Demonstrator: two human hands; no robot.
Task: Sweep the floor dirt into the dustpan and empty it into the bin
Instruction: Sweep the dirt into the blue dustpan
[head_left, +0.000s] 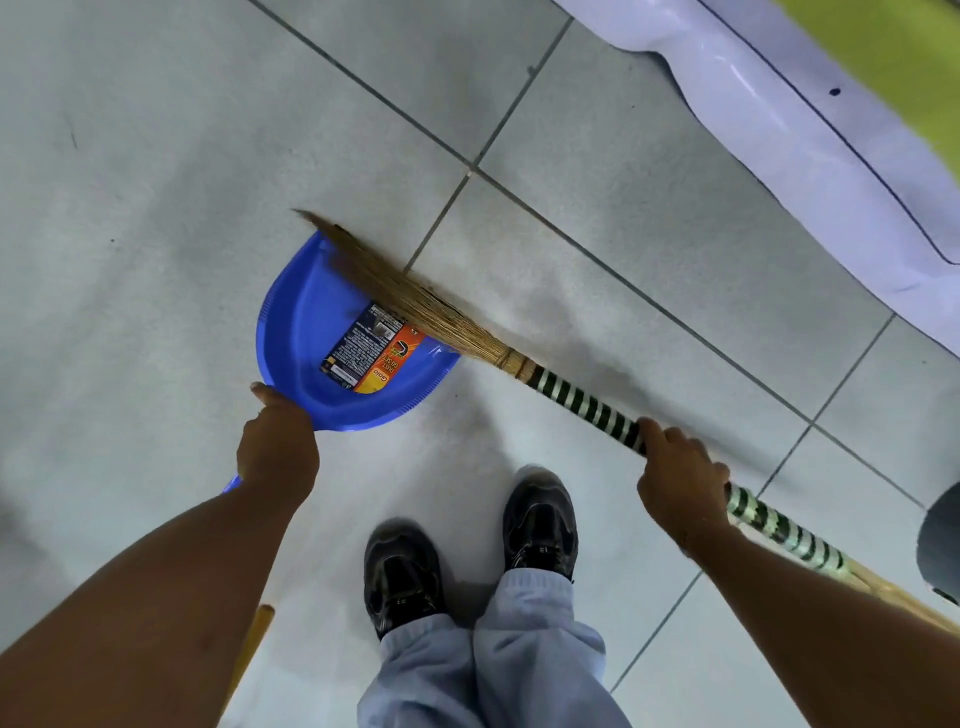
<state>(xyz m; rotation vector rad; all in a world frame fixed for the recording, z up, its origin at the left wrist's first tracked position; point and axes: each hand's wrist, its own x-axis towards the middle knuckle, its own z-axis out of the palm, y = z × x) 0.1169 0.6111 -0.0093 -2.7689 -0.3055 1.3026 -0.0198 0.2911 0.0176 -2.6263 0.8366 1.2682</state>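
Observation:
A blue plastic dustpan (304, 332) with an orange and black label lies flat on the grey tiled floor, its mouth facing right. My left hand (278, 447) grips its handle at the rear. My right hand (675, 478) is closed around the green-and-black striped handle of a straw broom (415, 306). The broom's bristles lie across the dustpan's mouth, reaching its far corner. A faint smear of grey dust (524, 317) sits on the tile just right of the pan. No bin that I can identify is in view.
My two black shoes (540, 525) stand just behind the pan. A white and pale-purple sheet edge (779, 130) runs along the top right. A dark rounded object (943, 540) is at the right edge. A yellow stick (254, 649) pokes out below my left arm.

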